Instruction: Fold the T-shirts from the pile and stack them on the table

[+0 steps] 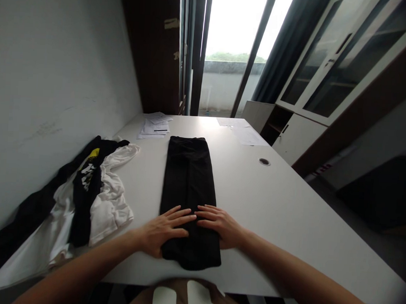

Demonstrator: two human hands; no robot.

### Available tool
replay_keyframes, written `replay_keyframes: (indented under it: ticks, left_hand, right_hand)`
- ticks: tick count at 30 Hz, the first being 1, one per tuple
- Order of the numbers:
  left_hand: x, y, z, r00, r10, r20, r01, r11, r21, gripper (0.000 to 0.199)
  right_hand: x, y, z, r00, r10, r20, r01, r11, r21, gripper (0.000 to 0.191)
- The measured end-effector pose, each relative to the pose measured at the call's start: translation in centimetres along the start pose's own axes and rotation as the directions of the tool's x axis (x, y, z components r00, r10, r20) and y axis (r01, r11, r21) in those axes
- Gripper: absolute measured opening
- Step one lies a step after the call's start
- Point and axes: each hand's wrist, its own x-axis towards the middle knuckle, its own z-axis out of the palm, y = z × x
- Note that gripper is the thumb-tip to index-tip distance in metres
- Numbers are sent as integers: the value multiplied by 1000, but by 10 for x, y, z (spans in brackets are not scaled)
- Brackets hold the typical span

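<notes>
A black garment, folded into a long narrow strip, lies flat on the white table, its length running away from me. My left hand rests on its near left part with the fingers spread. From the other side, my right hand lies on the cloth near its right edge, fingers stretched out and palm down. The fingertips of both hands almost meet over the middle of the cloth. Neither hand grips anything.
Crumpled black garments and white garments lie at the left by the wall. Papers sit at the far left, more papers at the far right. A round cable hole is in the tabletop. Cabinets stand at the right.
</notes>
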Motion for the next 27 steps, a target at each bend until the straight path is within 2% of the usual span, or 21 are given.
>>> replay_keyframes:
  ticks: [3,7,9,11,15,17,20,22,24,26,27]
  left_hand:
    - [4,5,-3,999,2,-32,-5,994,-105,54]
    - [2,12,-7,989,-73,-127,37,962,-269,38]
    - [-1,14,-8,976,-131,-173,65,937,-342,35]
    - [-5,14,-8,974,-150,-172,71,916,-394,35]
    - [-12,19,-14,972,-187,-144,95,868,-487,36]
    - [-15,25,-22,963,-239,-127,120,796,-593,41]
    - [-17,38,-40,972,-228,-49,119,664,-738,49]
    - [-18,47,-53,983,-183,-7,102,580,-808,55]
    - [-23,56,-62,991,-125,48,102,479,-872,65]
    - [-31,60,-66,991,-105,81,116,401,-909,72]
    - [-35,59,-66,988,-133,78,123,374,-919,73]
  right_hand:
    - [-2,1,-1,999,10,-40,-7,997,77,48]
    - [-4,2,-2,997,52,-57,-42,987,157,43]
    - [-3,0,-2,998,40,-44,-33,988,149,50]
    - [-2,-4,-2,999,-4,-36,9,991,131,54]
    - [3,-21,-7,997,-23,-67,36,980,195,42]
    - [6,-32,-14,996,2,-86,24,955,297,39]
    - [10,-47,-27,997,43,-66,-7,878,478,35]
    - [10,-55,-35,994,107,1,-87,803,589,30]
    - [6,-60,-42,980,162,113,-194,696,691,26]
    - [1,-61,-46,963,174,208,-271,575,772,35]
    - [-1,-61,-48,958,172,229,-285,522,804,39]
